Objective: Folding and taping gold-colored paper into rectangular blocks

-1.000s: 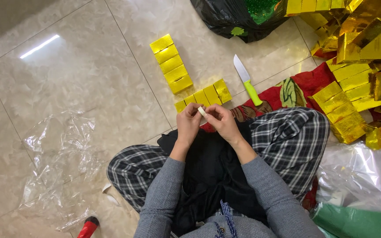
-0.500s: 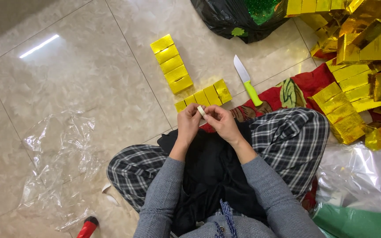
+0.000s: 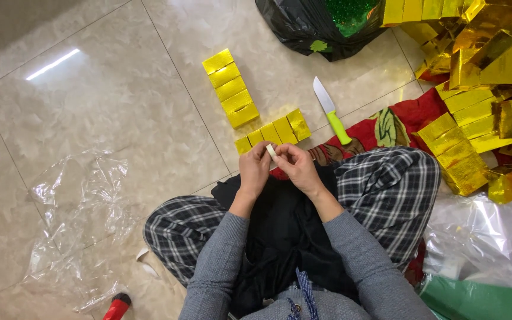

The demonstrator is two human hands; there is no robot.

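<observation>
Pinched between both hands, left hand point(image 3: 255, 169) and right hand point(image 3: 299, 169), a small pale slip of paper point(image 3: 271, 152), above the lap. Long axis tilted, running up and away from the body. Both grips narrow, fingertips closed on it. Just beyond, gold blocks point(image 3: 272, 133) on floor.

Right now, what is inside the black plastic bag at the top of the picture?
In the open black bag, glittery green material shows. The bag's wall covers whatever lies deeper.
</observation>
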